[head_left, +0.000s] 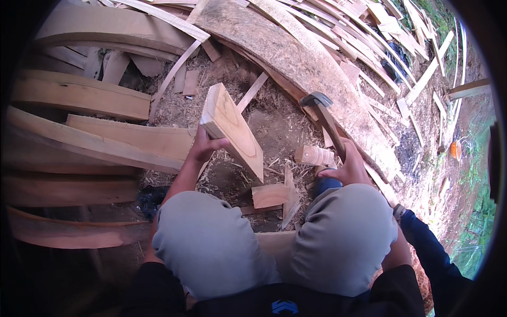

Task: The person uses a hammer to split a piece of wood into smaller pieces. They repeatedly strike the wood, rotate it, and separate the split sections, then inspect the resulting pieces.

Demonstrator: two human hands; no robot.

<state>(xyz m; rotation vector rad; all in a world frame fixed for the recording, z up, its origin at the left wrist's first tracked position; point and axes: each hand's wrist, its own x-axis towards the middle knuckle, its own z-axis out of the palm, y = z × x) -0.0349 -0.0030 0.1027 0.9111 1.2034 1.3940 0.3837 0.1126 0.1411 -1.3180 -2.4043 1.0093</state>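
L hand (205,146) grips a thick pointed wood pc (236,129) near its L edge, thumb on near side, other fingers mostly hidden; pc is tilted, held above the dirt floor (270,128), beyond L knee (203,227). R hand (349,168) has fingers wrapped round handle of a hammer-like tool (331,124), dark metal head up & away. Small block (312,155) just L of R hand; reddish block (270,196) on floor approx. btwn knees. Long curved plank (301,68) beyond tool; curved boards (79,95) stacked on L. Dark sleeve (430,248) lower R.

The hands (202,146) hold a wooden block (232,127), left, and a hammer (329,124), right.
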